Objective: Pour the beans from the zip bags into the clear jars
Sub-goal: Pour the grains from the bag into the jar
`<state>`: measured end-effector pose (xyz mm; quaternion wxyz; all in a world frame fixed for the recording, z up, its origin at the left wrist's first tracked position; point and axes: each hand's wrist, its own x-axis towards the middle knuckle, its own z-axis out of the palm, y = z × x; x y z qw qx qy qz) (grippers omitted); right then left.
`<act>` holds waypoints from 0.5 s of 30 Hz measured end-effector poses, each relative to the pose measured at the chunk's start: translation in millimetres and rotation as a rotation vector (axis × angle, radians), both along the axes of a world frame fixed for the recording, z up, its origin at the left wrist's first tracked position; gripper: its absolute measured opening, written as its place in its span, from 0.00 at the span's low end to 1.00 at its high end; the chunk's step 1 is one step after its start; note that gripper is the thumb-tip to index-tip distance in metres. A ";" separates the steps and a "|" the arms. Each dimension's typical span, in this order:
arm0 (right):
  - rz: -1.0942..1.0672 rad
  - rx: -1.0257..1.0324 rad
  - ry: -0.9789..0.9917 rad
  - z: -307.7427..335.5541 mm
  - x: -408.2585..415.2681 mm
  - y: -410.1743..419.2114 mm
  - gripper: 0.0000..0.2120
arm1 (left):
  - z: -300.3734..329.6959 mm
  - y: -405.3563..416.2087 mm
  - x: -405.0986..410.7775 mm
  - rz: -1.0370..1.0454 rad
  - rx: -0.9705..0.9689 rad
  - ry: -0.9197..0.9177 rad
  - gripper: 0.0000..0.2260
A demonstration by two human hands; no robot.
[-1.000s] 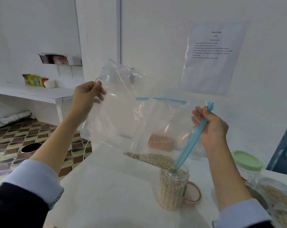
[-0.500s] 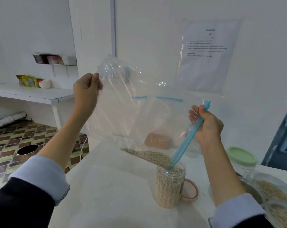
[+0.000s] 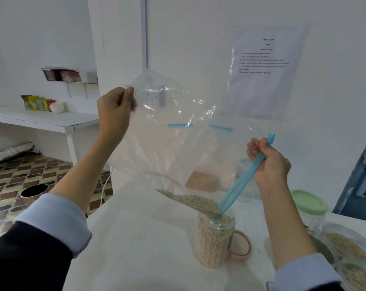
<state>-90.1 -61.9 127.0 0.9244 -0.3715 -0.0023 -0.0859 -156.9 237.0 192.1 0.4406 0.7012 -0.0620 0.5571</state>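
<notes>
I hold a large clear zip bag [image 3: 157,148] tilted over a clear jar [image 3: 215,238] on the white table [image 3: 146,248]. My left hand [image 3: 115,110] pinches the bag's raised bottom corner. My right hand [image 3: 268,162] grips the blue zip strip [image 3: 241,183], whose lower end dips into the jar's mouth. A band of pale beans [image 3: 190,201] lies along the bag's lower fold, running towards the jar. The jar is filled with beans almost to its rim.
A pink lid [image 3: 241,246] lies behind the jar. At the right stand a jar with a green lid [image 3: 309,204] and clear containers of beans [image 3: 350,248]. Another bag with brownish beans [image 3: 202,180] sits against the wall. The table's left edge drops to a tiled floor.
My left hand has lifted the bag's corner a little higher and turned. The beans in the fold have slid closer to the jar's mouth.
</notes>
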 end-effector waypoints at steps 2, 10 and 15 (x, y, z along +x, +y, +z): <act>0.014 -0.003 -0.005 0.8 -0.5 -1.6 0.05 | 0.5 -0.2 0.8 -0.007 -0.002 -0.006 0.17; 0.012 -0.005 -0.010 1.9 -1.2 -2.9 0.05 | 5.1 -1.4 1.2 0.001 0.008 -0.018 0.17; 0.012 0.001 -0.004 2.2 -1.6 -2.0 0.05 | 9.5 -5.3 1.5 0.032 0.038 -0.012 0.17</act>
